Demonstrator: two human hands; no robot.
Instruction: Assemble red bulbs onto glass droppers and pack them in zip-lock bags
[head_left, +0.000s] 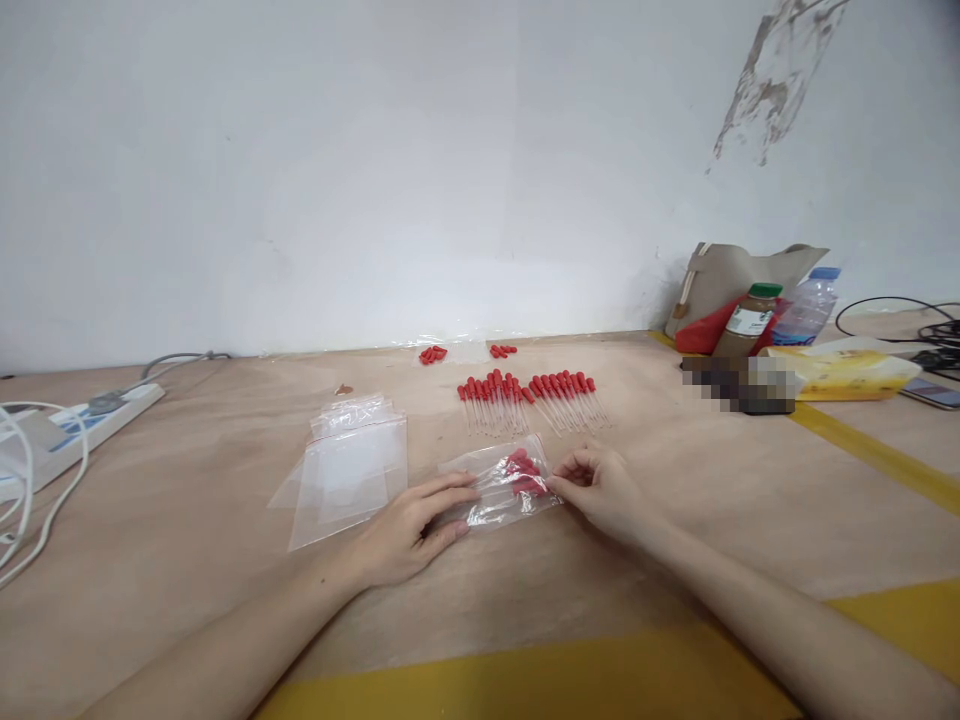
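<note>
A clear zip bag lies flat in front of me, with several red-bulbed droppers inside it, their bulbs toward the right end. My right hand pinches the bag's right edge between thumb and fingers. At the other end, my left hand rests with its fingertips on the bag, thumb and fingers apart. Just beyond the bag, two groups of glass droppers with red bulbs lie in rows, bulbs pointing away from me. Left of my hands is a loose stack of flat clear bags.
Two filled bags with red bulbs lie by the wall. A power strip with white cables is at the left. On the right stand a green-capped bottle, a blue-capped bottle, a grey bag and a yellow tissue pack.
</note>
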